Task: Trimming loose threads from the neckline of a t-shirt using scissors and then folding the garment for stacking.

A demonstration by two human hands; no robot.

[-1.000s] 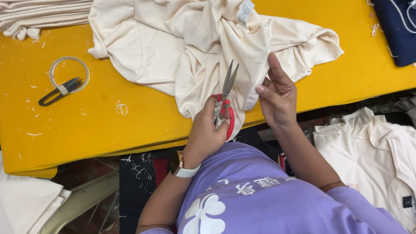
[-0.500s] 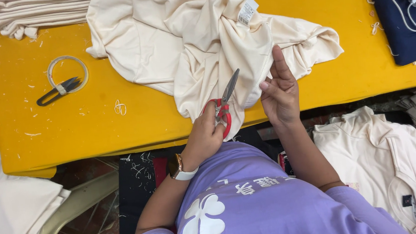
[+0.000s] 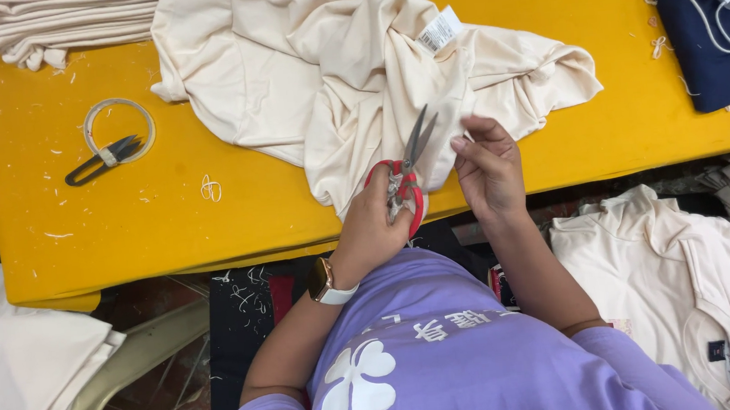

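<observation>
Gripping the red handles of a pair of scissors (image 3: 403,172), the left hand (image 3: 373,226) is closed around them at the near edge of the yellow tabletop (image 3: 167,221). The two metal blades stand a little apart and point up and away from the person, over the lower fold of a cream shirt (image 3: 329,78). This shirt lies crumpled on the tabletop, with its lower part hanging just over the near edge, and a white label (image 3: 439,31) shows on top of it. The right hand (image 3: 488,169) is just beside the scissors, on their right. Its fingers are bent and press on the cloth at the edge of the shirt; whether they pinch the cloth or only lie on it, I cannot tell. On the left wrist sits a watch with a white band (image 3: 326,282).

Farther left on the tabletop lies a small black thread snipper (image 3: 101,159), touching a thin ring of tape (image 3: 119,129). A stack of folded cream cloth (image 3: 64,20) is at the far edge. A dark blue garment (image 3: 699,40) with a white cable on it lies at the right end. Another cream shirt (image 3: 656,269) lies below the tabletop, at the person's right.
</observation>
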